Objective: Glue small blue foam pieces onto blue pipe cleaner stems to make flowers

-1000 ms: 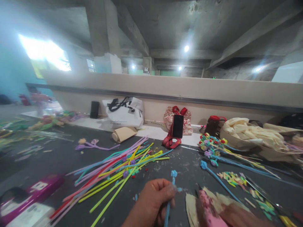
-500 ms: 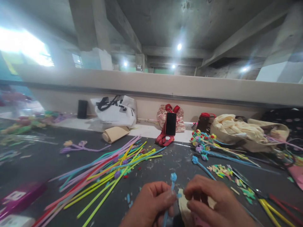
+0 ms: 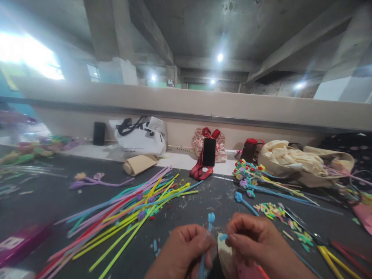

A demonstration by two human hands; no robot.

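Note:
My left hand point(image 3: 193, 248) pinches a blue pipe cleaner point(image 3: 210, 226) that stands upright, its top curled into a small knot. The lower end of the stem runs down through my fingers. Close beside it, my right hand point(image 3: 255, 242) holds a short blue pipe cleaner piece point(image 3: 223, 236) between thumb and forefinger, apart from the stem. Under my right hand a pale cloth-like thing point(image 3: 223, 252) and something pink show partly. Another knotted blue pipe cleaner point(image 3: 238, 197) lies on the dark table just beyond my right hand.
Many coloured pipe cleaners point(image 3: 128, 217) spread across the left. Cut bits point(image 3: 270, 211) and yellow-and-red-handled pliers or scissors point(image 3: 322, 246) lie right. A bundle of small pipe-cleaner flowers point(image 3: 247, 174), a phone point(image 3: 208, 152), a white bag point(image 3: 139, 137) and a bottle point(image 3: 250, 150) stand behind.
My right hand has closed on the short blue piece and drawn it slightly right, away from the stem. The left hand keeps its hold on the stem.

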